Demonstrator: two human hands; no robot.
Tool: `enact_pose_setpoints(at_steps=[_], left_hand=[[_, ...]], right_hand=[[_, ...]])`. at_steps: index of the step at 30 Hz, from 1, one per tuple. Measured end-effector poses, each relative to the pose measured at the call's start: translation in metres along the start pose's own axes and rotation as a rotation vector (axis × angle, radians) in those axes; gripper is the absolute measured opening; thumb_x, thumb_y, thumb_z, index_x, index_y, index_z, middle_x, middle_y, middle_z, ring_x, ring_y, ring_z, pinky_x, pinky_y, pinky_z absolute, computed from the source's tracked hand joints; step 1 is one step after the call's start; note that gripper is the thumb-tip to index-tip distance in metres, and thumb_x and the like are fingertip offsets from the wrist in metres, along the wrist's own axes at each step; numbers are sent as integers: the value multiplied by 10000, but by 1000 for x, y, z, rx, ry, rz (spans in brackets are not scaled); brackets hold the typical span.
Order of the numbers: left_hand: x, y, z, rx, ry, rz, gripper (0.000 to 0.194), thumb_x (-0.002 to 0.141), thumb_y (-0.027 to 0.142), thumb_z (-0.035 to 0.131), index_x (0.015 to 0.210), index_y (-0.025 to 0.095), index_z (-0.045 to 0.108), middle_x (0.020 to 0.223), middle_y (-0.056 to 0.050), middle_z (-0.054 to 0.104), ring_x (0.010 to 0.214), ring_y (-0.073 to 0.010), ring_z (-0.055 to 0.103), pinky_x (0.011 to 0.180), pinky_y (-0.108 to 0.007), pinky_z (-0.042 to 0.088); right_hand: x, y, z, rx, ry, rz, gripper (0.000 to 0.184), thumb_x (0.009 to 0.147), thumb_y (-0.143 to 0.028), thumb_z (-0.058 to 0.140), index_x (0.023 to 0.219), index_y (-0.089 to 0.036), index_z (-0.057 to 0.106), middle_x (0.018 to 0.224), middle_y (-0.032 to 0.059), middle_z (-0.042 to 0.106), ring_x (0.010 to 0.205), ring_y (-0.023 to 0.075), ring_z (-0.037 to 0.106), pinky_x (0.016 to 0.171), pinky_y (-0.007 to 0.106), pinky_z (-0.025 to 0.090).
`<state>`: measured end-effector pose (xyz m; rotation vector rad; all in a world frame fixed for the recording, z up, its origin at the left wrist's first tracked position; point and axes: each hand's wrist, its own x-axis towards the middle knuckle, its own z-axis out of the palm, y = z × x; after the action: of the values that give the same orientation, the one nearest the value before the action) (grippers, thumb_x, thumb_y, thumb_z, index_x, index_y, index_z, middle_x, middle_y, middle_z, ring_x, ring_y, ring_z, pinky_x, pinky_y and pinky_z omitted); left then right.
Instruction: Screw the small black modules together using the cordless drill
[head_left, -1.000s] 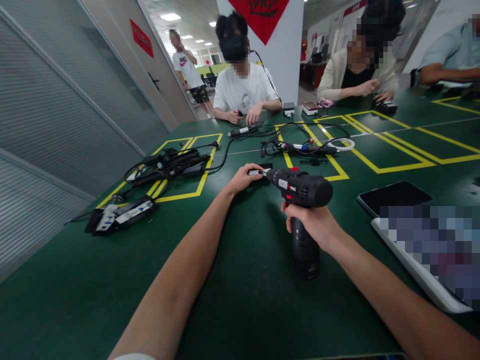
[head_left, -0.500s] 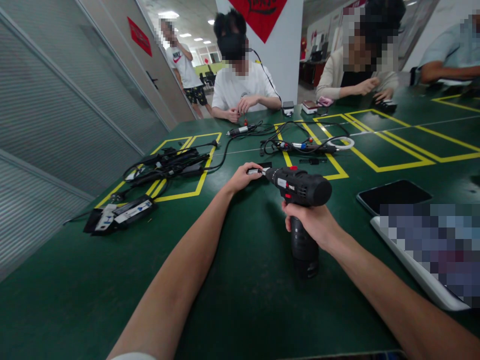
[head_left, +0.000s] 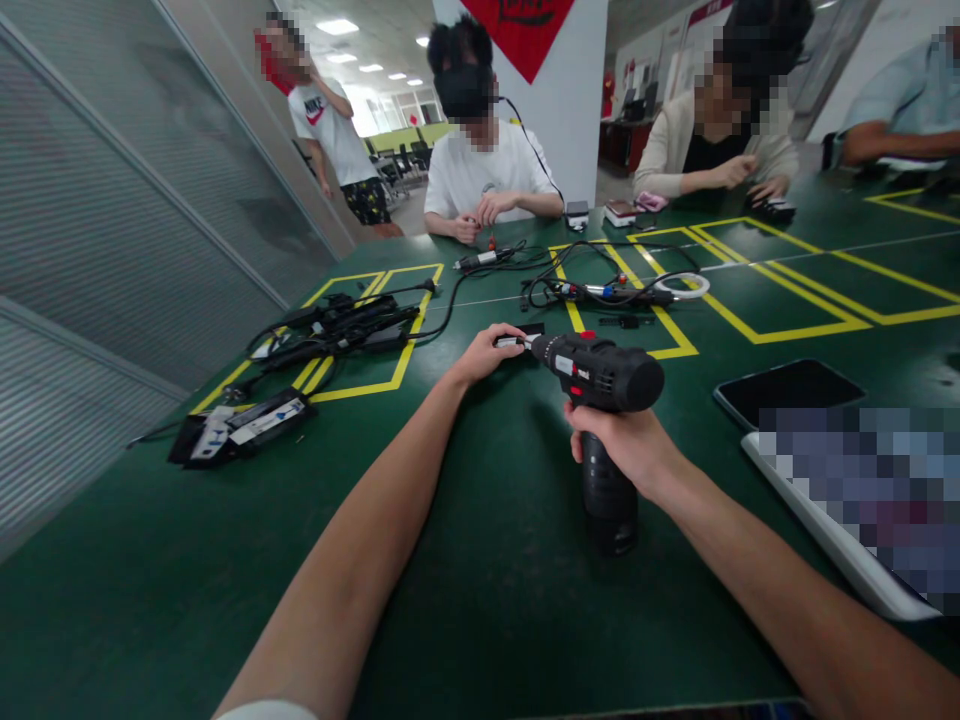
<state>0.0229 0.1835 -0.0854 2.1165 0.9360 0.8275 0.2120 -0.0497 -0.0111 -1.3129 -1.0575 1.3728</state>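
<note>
Near the centre of the frame, the right hand (head_left: 626,442) has its grip closed around the handle of a black drill (head_left: 606,372) with red details. The drill's body lies roughly level, its nose aimed left and its handle hanging down over the green tabletop (head_left: 487,580). Its tip (head_left: 530,343) ends at the left hand (head_left: 480,356), whose grip is closed, finger and thumb, on a small block (head_left: 534,329), dark with a pale part, just left of the drill's nose. Whether the tip touches the block is too small to tell.

Left of centre, a heap of black cables (head_left: 341,328) lies across yellow tape (head_left: 358,396), with a black box (head_left: 270,420) bearing white labels just below it. Above the left hand is a slim tool (head_left: 482,260) with a cord; to its right, another tool (head_left: 609,295) lies among loops of cord, beside a white ring (head_left: 694,287). At the right edge are a dark phone (head_left: 787,392) and a larger white-edged device (head_left: 829,540), its screen blurred out.

Across the tabletop, at upper centre, sits a person in a white shirt (head_left: 499,165) and a headset (head_left: 465,92); at upper right, one in a beige cardigan (head_left: 664,150). A third person (head_left: 330,130) stands at upper left.
</note>
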Motion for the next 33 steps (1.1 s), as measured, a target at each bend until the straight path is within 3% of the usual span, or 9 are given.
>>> enact_pose_setpoints(at_steps=[5,33], left_hand=[[0,1,0,-9,1,3,353,742,398,656,1034,201,680,1112,-51,666,1065,-225,582,995,-378,426],[1,-1,0,-23,5,-18,353,735,406,667,1025,205,682,1107,-49,672,1076,-230,583,1008,-382,421]], right_hand=[[1,1,-1,24,-12,-10,81,692,-211,630,766,-181,614,627,10,614,486,140,566,524,301,439],[1,1,-1,42,-6,-22,91,686,-212,633,770,-185,614,610,9,616,491,153,578,523,304,448]])
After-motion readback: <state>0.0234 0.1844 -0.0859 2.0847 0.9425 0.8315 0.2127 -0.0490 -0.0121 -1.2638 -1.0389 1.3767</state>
